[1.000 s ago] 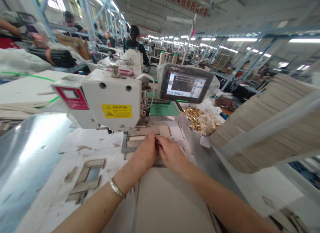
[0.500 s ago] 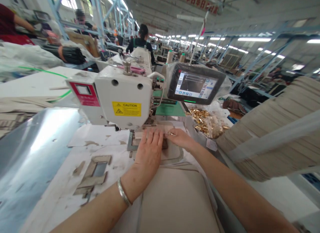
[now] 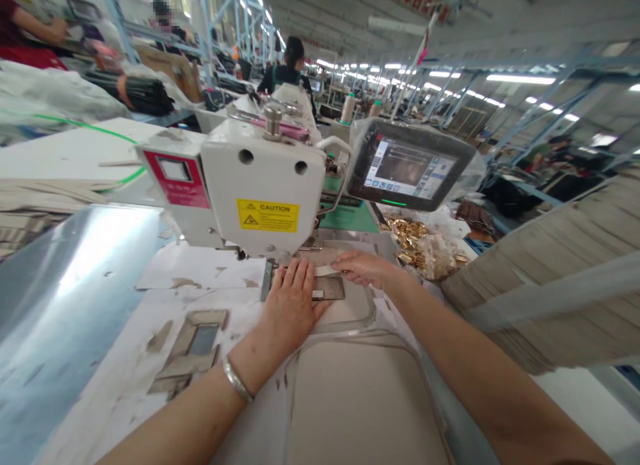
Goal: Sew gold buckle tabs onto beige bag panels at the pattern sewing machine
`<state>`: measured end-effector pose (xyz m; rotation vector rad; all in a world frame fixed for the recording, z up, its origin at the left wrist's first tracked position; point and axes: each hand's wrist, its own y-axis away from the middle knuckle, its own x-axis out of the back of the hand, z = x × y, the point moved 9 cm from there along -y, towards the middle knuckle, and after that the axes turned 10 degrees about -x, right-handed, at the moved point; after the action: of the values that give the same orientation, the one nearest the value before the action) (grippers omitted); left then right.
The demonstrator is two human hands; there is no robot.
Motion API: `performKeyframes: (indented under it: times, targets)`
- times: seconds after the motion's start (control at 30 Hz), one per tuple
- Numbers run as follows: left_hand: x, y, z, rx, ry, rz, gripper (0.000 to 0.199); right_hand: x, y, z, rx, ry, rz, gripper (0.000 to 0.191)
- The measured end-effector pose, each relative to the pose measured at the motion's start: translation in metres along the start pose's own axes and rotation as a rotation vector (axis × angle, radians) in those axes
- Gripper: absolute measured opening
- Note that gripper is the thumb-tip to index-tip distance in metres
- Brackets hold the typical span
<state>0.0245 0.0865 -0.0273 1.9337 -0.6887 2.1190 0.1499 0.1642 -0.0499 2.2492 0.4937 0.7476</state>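
My left hand [image 3: 293, 298] lies flat, fingers stretched forward, on the beige fabric piece [image 3: 357, 305] below the head of a sewing machine [image 3: 265, 185]. Beside its thumb is a brown rectangular patch [image 3: 333, 288] with a small pale bar at its edge. To the right, my right hand [image 3: 365, 268] is closed in a pinch at the end of a pale strip [image 3: 325, 271]. What its fingers hold is mostly hidden. A metal clamp frame [image 3: 267, 280] shows left of my left fingers. Closer to me lies a stack of beige rounded panels [image 3: 360, 398].
Fabric scraps and a cut-out frame [image 3: 187, 352] lie on the white sheet at left. A control screen [image 3: 410, 165] stands behind my right hand, near a bag of gold metal parts [image 3: 425, 248]. A large beige fabric bundle [image 3: 555, 272] leans at right. Co-workers sit farther back.
My left hand has slid slightly left and back, uncovering more of the brown patch. My right hand's fingers have curled further; the shiny metal bit seen at them is now mostly hidden. The view has shifted.
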Motion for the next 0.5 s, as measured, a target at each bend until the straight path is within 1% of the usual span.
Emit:
performKeyframes:
  times: [0.07,0.17,0.27,0.3,0.33,0.37,0.43,0.47,0.5]
  targets:
    - [-0.001,-0.002,-0.004,-0.027,0.017,-0.010,0.073,-0.005,0.002,0.004,0.015,-0.051,0.015,0.026]
    - [-0.002,-0.004,-0.008,-0.061,0.035,-0.029,0.075,-0.012,0.004,0.007,0.042,-0.092,0.016,0.024]
    - [-0.002,-0.003,-0.009,-0.084,0.045,-0.051,0.076,-0.013,0.002,0.011,0.029,-0.082,0.044,0.022]
    - [-0.002,-0.003,-0.009,-0.087,0.046,-0.054,0.076,-0.011,0.001,0.011,0.030,-0.055,0.077,0.021]
    - [-0.002,-0.003,-0.009,-0.087,0.044,-0.053,0.075,-0.006,0.001,0.009,0.055,-0.011,0.135,0.020]
    - [-0.001,-0.003,-0.008,-0.086,0.041,-0.050,0.074,0.000,0.003,0.005,0.107,0.052,0.220,0.018]
    - [-0.001,-0.003,-0.008,-0.082,0.033,-0.042,0.072,0.012,0.013,-0.009,0.238,0.223,0.425,0.016]
    - [-0.001,-0.003,-0.008,-0.081,0.029,-0.037,0.072,0.015,0.019,-0.015,0.286,0.313,0.510,0.017]
    - [-0.001,-0.004,-0.008,-0.082,0.025,-0.033,0.071,0.016,0.024,-0.020,0.306,0.392,0.565,0.019]
